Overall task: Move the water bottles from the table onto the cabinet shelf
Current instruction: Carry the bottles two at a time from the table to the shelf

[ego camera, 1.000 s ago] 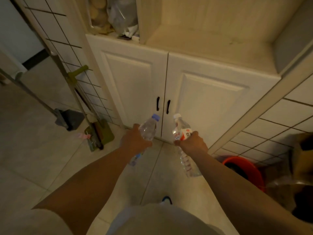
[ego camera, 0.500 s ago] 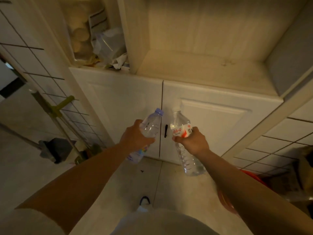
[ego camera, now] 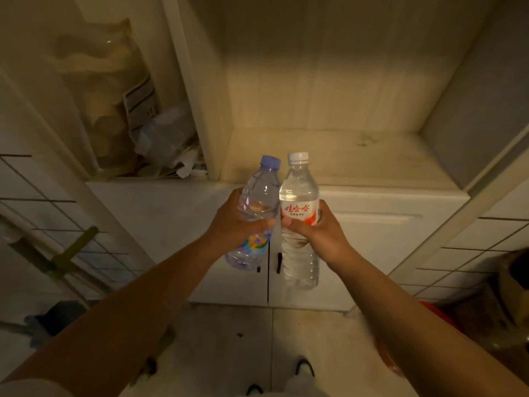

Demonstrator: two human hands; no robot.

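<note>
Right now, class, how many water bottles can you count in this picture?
2. The clear plastic bottle with the blue cap is in the left hand; the clear plastic bottle with the white cap is in the right hand. Clutter left of the shelf may hide others.

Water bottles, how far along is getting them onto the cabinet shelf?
Done: both bottles are off the table and carried to the cabinet. In hand: the left hand grips the blue-capped bottle, the right hand grips the white-capped bottle, held side by side in front of the doors, just below the shelf. Left: lift both a little higher and stand them on the shelf; neither rests there yet.
</note>
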